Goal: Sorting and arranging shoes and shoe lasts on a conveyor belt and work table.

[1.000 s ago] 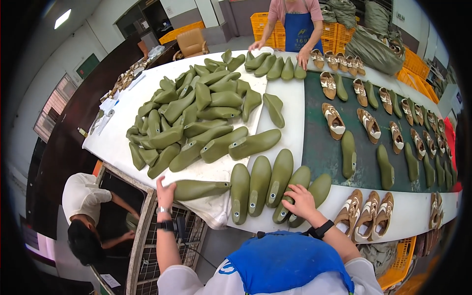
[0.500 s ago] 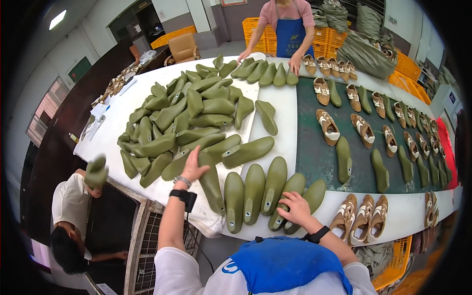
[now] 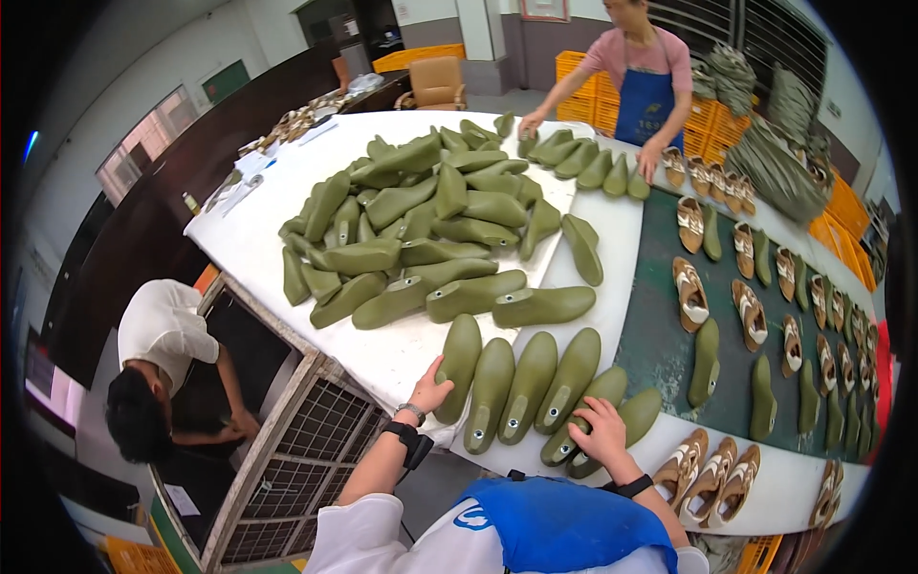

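Note:
Near the front edge of the white table stands a row of several green shoe lasts. My left hand (image 3: 427, 394) grips the lower left side of the leftmost shoe last (image 3: 460, 362), its thumb on top. My right hand (image 3: 601, 430) has bent fingers over the shoe last (image 3: 590, 407) near the row's right end and rests against it. Another shoe last (image 3: 641, 414) lies right beside that one, partly behind the hand. Between my hands, three more lasts (image 3: 528, 385) lie side by side, toes pointing away from me.
A large heap of green lasts (image 3: 411, 225) covers the table's (image 3: 249, 215) middle. Across it a co-worker (image 3: 641, 77) in a blue apron touches a row of lasts. Brown-white shoes (image 3: 690, 292) and lasts line the green mat (image 3: 660, 335) at right. Another person (image 3: 164, 335) bends over a caged cart (image 3: 296, 459).
My left hand has brought the leftmost last into line with the row. My right hand stays on its last. The person at lower left has let go of a last and bends lower.

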`<state>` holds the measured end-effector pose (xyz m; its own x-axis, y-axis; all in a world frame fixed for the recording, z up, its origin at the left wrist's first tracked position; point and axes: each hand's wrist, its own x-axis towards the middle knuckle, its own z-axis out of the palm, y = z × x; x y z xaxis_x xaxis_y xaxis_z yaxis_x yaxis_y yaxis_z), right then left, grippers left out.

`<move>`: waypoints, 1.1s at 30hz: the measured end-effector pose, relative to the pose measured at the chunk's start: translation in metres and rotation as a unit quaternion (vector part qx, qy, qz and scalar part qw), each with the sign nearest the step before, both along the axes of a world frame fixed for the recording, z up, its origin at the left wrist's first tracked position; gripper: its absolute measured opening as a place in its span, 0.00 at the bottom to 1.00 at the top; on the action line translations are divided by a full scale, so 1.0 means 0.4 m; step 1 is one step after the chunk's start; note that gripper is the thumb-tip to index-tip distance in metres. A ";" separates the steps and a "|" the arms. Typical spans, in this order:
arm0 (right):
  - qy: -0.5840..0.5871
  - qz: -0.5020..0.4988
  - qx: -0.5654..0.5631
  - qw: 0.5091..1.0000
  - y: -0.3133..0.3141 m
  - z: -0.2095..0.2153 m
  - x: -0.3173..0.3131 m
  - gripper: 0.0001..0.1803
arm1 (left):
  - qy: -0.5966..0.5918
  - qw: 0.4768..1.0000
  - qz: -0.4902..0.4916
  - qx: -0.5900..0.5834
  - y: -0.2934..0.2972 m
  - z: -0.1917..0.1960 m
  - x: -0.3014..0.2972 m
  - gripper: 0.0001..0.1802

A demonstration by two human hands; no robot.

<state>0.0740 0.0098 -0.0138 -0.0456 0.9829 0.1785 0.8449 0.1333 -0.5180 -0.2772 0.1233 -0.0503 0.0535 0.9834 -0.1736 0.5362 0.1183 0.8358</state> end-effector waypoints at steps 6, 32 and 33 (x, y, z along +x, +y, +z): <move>0.009 0.000 0.020 1.000 0.010 -0.006 -0.004 0.13 | 0.081 0.966 0.090 0.227 -0.034 0.003 0.084 0.37; 0.030 -0.021 0.027 0.999 0.027 -0.009 -0.014 0.10 | 0.217 0.933 -0.060 0.282 -0.176 0.029 0.112 0.39; 0.030 -0.025 0.034 0.999 0.029 -0.013 -0.011 0.09 | 0.220 0.926 -0.041 0.305 -0.174 0.032 0.117 0.38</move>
<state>0.0694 0.0212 -0.0192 0.0155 0.9694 0.2450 0.8186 0.1284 -0.5599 -0.2303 0.0538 -0.0375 0.1877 0.9016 0.3896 0.8272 -0.3590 0.4323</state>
